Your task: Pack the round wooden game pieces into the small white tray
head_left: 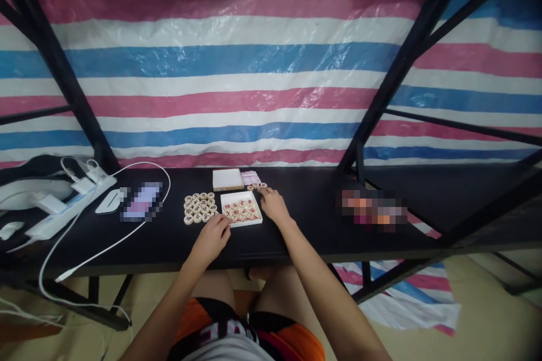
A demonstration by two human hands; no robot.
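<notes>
**Sixteen dark-marked discs (203, 203) were set beside a white box (249, 223) of red-marked discs (236, 212)**

Four rows of four could be counted in the dark-marked group, its near right corner partly covered by the left hand (214, 237). About twelve red-marked discs were held in the box, in three rows. At least three loose discs (255, 185) were seen beyond its far right corner, touched by the fingertips of the right hand (275, 206); whether one was gripped could not be told. The left fingers were bent and laid at the box's near left corner; whether anything was pinched could not be told.

All the discs were round, pale and thick. One shallow, white-lined lid (227, 179) and one pink-and-white paper (251, 177) were placed behind, on the smooth black table (313, 208). Among the red characters, 帥 and 相 could be read.
</notes>
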